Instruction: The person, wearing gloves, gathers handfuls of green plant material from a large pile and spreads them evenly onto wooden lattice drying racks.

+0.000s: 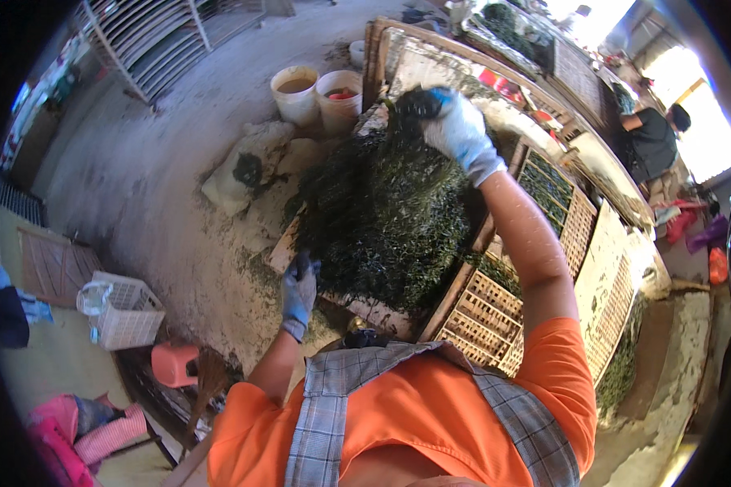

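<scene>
A large heap of dark green, stringy, leafy plant matter [382, 227] lies in front of me on a low board [382, 315]. My right hand [461, 134], in a white and blue glove, is raised over the heap's far side. Its fingers are closed on a clump of the dark green strands [418, 105], which trail down toward the heap. My left hand [299, 294], in a grey-blue glove with dark fingertips, is at the heap's near left edge. Its fingers look stretched out against the strands, and I see nothing gripped in them.
Slatted wooden trays [486, 312] with green matter stand close on the right. Two white buckets [295, 97] and a pale sack [248, 166] are beyond the heap. A white crate [126, 312] and red stool [174, 365] are at left. Another person [654, 146] works at far right.
</scene>
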Tool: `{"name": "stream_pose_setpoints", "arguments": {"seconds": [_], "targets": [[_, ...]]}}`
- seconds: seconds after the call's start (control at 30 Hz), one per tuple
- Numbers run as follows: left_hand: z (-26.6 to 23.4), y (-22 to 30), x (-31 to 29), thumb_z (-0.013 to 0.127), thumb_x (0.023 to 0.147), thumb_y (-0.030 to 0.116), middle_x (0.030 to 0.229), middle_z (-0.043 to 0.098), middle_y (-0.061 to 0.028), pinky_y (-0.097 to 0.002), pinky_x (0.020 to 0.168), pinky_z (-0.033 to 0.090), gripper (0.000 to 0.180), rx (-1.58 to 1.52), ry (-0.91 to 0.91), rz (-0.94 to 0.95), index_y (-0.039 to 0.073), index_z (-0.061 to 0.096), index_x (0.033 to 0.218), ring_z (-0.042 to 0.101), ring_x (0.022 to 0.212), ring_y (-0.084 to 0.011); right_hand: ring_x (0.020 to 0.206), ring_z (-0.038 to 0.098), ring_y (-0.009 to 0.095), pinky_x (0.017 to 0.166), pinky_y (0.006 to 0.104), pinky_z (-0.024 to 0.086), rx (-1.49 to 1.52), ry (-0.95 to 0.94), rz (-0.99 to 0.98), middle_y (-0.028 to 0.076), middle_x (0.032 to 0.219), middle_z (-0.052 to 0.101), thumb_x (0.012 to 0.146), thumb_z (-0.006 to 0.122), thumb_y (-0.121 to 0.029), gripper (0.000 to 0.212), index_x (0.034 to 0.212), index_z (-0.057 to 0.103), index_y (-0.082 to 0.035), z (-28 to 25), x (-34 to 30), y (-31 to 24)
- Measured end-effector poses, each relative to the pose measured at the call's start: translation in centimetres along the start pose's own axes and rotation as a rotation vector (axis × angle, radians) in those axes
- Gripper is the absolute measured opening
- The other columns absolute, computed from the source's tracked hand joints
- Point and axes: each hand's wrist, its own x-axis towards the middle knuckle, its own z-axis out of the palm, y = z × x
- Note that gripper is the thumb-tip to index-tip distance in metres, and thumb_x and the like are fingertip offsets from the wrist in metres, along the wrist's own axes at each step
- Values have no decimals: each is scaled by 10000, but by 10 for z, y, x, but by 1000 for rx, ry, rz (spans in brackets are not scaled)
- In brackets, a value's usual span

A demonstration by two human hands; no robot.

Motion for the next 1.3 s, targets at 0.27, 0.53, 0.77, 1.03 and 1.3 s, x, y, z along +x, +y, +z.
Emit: {"name": "stream_pose_setpoints", "arguments": {"seconds": [0.27,0.53,0.77,1.03,1.3], "targets": [[186,229,46,427,1022,150,1375,515,-166,-341,1067,452,420,-347,-661,530,-52,417,1390,545,1214,-285,735,648,351,682,421,513,214,413,-267,156,776,680,771,646,-183,161,843,683,-44,-171,52,-86],[248,227,34,532,959,153,1233,622,-96,-357,1050,430,386,286,-840,498,18,515,1320,555,1196,-230,755,678,327,714,403,518,254,468,-42,175,797,706,784,658,-228,216,882,716,-44,-212,81,-99],[208,113,11,471,1011,324,975,699,-63,-335,763,570,341,70,-675,-359,56,637,1141,662,834,-189,820,690,348,756,423,556,28,-204,79,198,842,696,753,673,-296,327,944,709,-33,-53,0,6],[188,149,57,505,1011,316,858,665,0,-246,627,488,287,145,-585,-227,85,674,1035,585,677,-103,1170,558,398,999,457,459,331,-431,217,208,1228,611,805,674,-292,510,1261,577,-83,42,-154,-22],[285,289,19,447,970,217,735,607,22,-190,491,438,276,249,-589,96,55,650,1062,513,554,-51,1169,537,355,975,466,448,7,24,-17,160,1270,561,752,678,-243,533,1266,583,-138,34,-64,-42]]}}
